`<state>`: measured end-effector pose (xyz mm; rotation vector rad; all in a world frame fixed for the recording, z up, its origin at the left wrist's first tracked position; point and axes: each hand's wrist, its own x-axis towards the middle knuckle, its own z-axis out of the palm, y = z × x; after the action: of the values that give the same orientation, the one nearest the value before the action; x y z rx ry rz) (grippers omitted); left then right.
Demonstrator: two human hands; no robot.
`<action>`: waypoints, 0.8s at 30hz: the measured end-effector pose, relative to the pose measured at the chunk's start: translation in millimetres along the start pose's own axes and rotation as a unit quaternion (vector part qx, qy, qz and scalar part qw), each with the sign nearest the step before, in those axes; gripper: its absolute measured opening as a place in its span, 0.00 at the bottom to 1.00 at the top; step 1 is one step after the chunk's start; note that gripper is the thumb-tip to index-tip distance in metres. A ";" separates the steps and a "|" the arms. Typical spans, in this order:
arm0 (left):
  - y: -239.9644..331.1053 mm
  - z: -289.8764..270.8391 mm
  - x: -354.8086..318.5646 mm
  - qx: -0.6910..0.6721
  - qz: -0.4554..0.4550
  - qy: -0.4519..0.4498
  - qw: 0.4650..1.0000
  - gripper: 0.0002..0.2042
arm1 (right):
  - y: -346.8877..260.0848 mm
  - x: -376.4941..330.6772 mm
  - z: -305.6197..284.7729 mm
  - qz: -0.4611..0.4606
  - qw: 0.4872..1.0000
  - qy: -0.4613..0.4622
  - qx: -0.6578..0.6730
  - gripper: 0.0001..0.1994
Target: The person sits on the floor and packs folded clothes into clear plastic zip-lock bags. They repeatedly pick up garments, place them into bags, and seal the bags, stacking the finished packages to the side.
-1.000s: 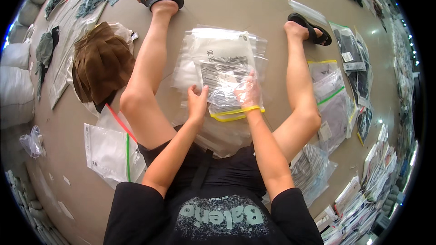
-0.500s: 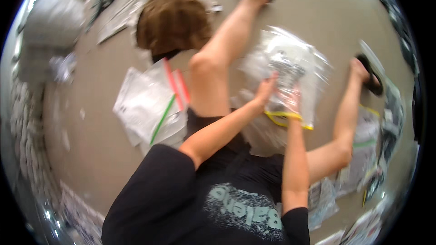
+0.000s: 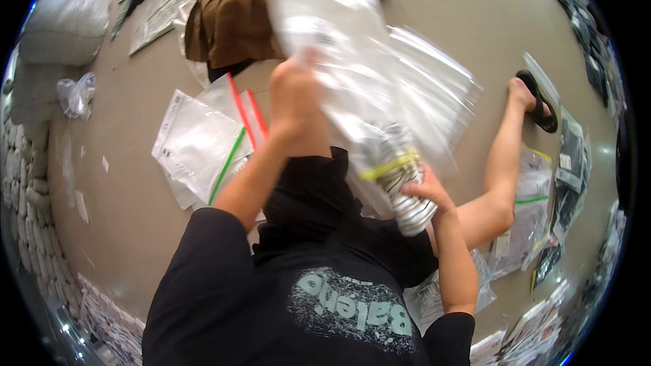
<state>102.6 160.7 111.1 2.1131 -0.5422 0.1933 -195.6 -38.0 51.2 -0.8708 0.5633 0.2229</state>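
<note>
My right hand (image 3: 432, 192) is closed around a rolled black-and-white striped cloth bundle (image 3: 413, 213), its thumb on top. The bundle's far end lies within the mouth of a clear plastic bag (image 3: 352, 74), next to the bag's yellow strip (image 3: 393, 164). My left hand (image 3: 297, 98), blurred by motion, grips the bag's left side and holds it raised at a slant. More clear bags (image 3: 444, 81) lie on the floor beneath and to the right, between my spread legs.
Left of my legs lie flat clear bags (image 3: 196, 139) with red and green strips. Brown folded cloth (image 3: 227, 20) sits ahead of them. Packed garments (image 3: 532, 210) lie by my right leg. Large wrapped bales (image 3: 64, 20) stand at the far left.
My left hand has moved left and lifted the bag off the stack. My right hand has come nearer my body, and the striped bundle now shows at the bag's mouth.
</note>
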 end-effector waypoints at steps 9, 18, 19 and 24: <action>-284.3 -196.1 -59.2 -0.291 -0.397 0.215 0.844 0.27 | 35.1 -65.1 -39.5 -0.066 0.963 -0.028 0.259 0.40; -194.6 -227.1 -122.7 0.297 -0.205 -0.271 0.892 0.27 | 29.0 -112.9 -72.4 -0.157 0.924 -0.040 0.347 0.35; -166.9 -204.3 -120.7 0.316 0.000 -0.201 0.927 0.27 | 23.2 -122.3 -76.2 -0.171 0.940 -0.001 0.294 0.36; -11.8 -14.0 -112.3 -0.008 0.273 -0.449 0.851 0.08 | 1.7 -169.1 -75.1 -0.180 0.972 0.152 0.028 0.40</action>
<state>8.8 212.2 72.5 1.8832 -1.6857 -0.5236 -365.3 -88.3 105.0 -0.9420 0.6803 -0.2597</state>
